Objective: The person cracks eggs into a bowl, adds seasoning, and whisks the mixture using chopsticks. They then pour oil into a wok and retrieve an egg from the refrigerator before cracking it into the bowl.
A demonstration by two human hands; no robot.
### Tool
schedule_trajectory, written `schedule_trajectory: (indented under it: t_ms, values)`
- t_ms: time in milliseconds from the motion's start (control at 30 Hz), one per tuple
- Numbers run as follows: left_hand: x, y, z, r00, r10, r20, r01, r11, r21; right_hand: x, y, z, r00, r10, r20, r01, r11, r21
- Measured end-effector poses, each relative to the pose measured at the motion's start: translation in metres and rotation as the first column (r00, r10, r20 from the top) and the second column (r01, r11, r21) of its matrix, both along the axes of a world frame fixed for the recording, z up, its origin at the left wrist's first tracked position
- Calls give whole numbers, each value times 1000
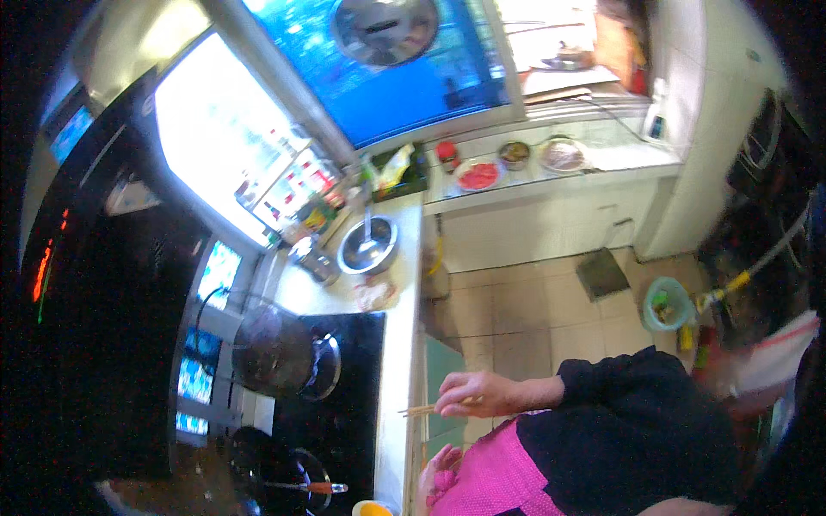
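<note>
My right hand holds a pair of chopsticks, their tips pointing left over the counter's edge. Lower down, my left hand is beside the pink dotted apron; blur hides whether its fingers hold anything. To the left, a dark round pot stands on the black cooktop. Nearer the bottom is a dark pan with a utensil that has a reddish-brown handle lying across it. A bowl with yellow-orange inside shows at the bottom edge.
A metal bowl with a ladle, a glass jar and bottles stand at the counter's far end. Along the window ledge are a plate of red food and other dishes. A light-blue bucket and a dark mat are on the tiled floor.
</note>
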State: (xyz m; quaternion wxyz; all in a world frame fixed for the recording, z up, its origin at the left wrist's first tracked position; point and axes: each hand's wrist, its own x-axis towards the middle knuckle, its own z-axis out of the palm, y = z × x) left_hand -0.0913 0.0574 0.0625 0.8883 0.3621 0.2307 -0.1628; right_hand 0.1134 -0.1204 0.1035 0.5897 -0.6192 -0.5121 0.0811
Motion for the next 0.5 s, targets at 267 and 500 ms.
schedule_trajectory:
  t_ms: [267,500]
  values:
    - [28,-29,6,924,-362,123,380,837,-395,-102,-52,-15,981,-105,165,122,988,-96]
    - [28,-92,12,844,-536,4,518,813,-265,-184,-97,-30,912,-132,-388,12,955,-295]
